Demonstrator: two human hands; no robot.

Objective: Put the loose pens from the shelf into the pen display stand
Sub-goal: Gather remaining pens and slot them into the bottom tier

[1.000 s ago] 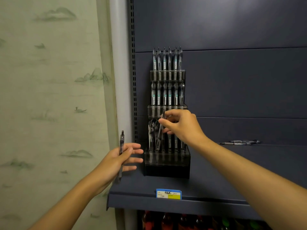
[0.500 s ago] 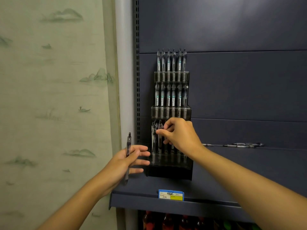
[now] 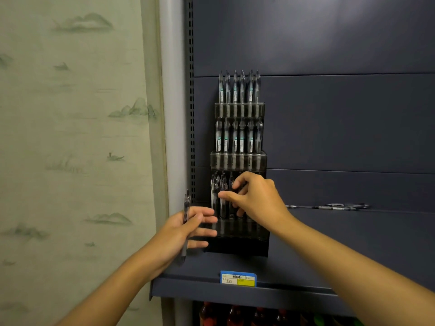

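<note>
A dark three-tier pen display stand (image 3: 237,245) sits at the left end of the blue-grey shelf (image 3: 353,243). Its upper two tiers are full of upright pens, and the bottom tier holds a few on its left side. My right hand (image 3: 256,198) is at the bottom tier, its thumb and curled fingers pinching a pen (image 3: 231,182) that stands in a slot. My left hand (image 3: 186,229) hovers just left of the stand, with another pen (image 3: 186,215) held upright under its thumb and the fingers straight. Loose pens (image 3: 339,206) lie at the shelf's back right.
A blue and yellow price tag (image 3: 238,278) is clipped to the shelf's front edge below the stand. Bottles (image 3: 235,314) show on the level underneath. A pale patterned wall (image 3: 70,137) and a perforated upright (image 3: 191,114) bound the shelf on the left.
My right hand has moved down, pushing its pen from above the bottom tier into a slot. My left hand with its pen has shifted slightly toward the stand.
</note>
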